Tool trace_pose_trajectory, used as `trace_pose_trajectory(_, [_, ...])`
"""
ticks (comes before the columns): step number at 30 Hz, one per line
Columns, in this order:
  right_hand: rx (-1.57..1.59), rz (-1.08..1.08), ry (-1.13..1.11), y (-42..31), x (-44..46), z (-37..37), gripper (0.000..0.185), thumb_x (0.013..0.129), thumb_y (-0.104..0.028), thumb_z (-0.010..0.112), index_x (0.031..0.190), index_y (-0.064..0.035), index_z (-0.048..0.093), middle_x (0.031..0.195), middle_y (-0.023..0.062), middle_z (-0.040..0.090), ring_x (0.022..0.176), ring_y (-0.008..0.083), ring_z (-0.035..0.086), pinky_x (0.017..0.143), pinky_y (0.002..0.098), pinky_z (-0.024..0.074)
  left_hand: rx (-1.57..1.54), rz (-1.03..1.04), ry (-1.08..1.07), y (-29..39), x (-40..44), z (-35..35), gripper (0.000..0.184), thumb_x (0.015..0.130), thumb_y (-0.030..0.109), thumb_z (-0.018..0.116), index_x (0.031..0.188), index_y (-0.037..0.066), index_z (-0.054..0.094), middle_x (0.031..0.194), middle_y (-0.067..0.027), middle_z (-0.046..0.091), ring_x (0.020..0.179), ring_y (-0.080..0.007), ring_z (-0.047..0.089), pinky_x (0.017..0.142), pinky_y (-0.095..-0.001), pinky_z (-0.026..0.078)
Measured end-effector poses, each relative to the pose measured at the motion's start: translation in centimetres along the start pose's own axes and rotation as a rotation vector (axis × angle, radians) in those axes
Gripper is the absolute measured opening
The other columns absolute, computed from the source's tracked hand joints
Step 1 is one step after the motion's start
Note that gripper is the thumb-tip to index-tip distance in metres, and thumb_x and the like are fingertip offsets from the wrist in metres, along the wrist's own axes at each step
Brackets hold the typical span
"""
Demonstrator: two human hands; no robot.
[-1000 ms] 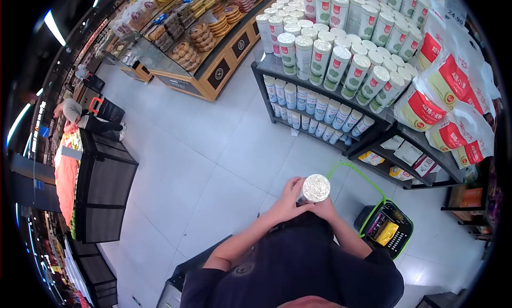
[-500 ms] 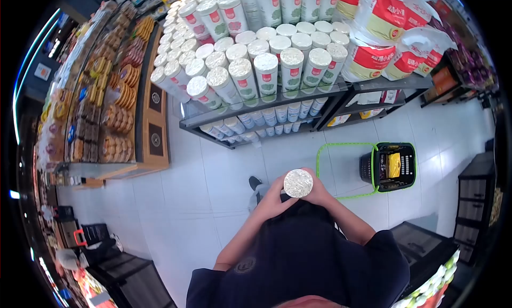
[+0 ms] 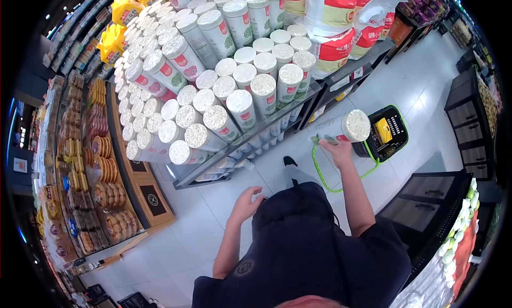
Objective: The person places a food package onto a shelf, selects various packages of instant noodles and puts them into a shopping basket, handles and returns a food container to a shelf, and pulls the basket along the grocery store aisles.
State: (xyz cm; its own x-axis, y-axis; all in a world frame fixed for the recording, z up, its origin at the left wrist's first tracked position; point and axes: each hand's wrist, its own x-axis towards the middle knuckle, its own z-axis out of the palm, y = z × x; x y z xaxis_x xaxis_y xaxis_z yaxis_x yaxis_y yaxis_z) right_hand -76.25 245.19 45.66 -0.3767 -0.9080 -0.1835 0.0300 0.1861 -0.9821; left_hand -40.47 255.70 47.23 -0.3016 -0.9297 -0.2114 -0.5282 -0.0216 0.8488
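Observation:
My right hand is wrapped round a white canister, which lies tilted nearly sideways, its silvery lid pointing right. Just beyond it stands a black basket with a green rim, holding a yellow packet. The basket's green handle hangs out to the left. My left hand is empty in front of my body, its fingers apart and slightly curled. Ahead of it, many similar canisters crowd the top of a dark shelf unit.
Red and white bags are stacked right of the canisters. A bakery counter runs along the left. Dark cabinets with produce on top stand near on the right, others farther back. My shoe shows on the tiled floor.
My hands have parted: the right has carried the canister right and tipped it over, near the basket, while the left has let go. The view has turned, and the canister shelf appears closer.

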Motion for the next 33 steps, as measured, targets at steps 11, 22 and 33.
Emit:
trace_pose_trajectory(11, [-0.174,-0.271,-0.147,-11.2,20.2,1.9,0.058,0.066,-0.011,0.084,0.114,0.007,0.057,0.108,0.016,0.062,0.103,0.0226,0.06,0.084,0.0324,0.0495,0.019,-0.124,0.124,1.9,7.6,1.9,0.031,0.086,0.019,0.061,0.111,0.0,0.059,0.107,-0.0151,0.063,0.099,-0.0262,0.06,0.084,-0.0347,0.048])
trace_pose_trajectory(22, [-0.37,-0.196,-0.454,-9.5,27.2,4.4,0.059,0.06,-0.006,0.082,0.114,0.0,0.058,0.115,0.0098,0.061,0.104,0.0192,0.058,0.09,0.0332,0.0467,-0.077,-0.378,0.268,3.1,8.4,4.9,0.027,0.087,0.016,0.06,0.108,0.0,0.061,0.103,-0.0153,0.064,0.099,-0.028,0.062,0.084,-0.0349,0.049])
trace_pose_trajectory(33, [-0.429,-0.351,-0.479,-6.5,27.8,3.6,0.073,0.057,-0.015,0.086,0.12,-0.0007,0.052,0.117,0.0127,0.058,0.112,0.0263,0.053,0.1,0.036,0.0388,-0.042,-0.348,0.2,2.4,11.6,3.9,0.028,0.088,0.018,0.059,0.11,0.001,0.06,0.104,-0.0152,0.063,0.096,-0.0279,0.062,0.083,-0.035,0.048])
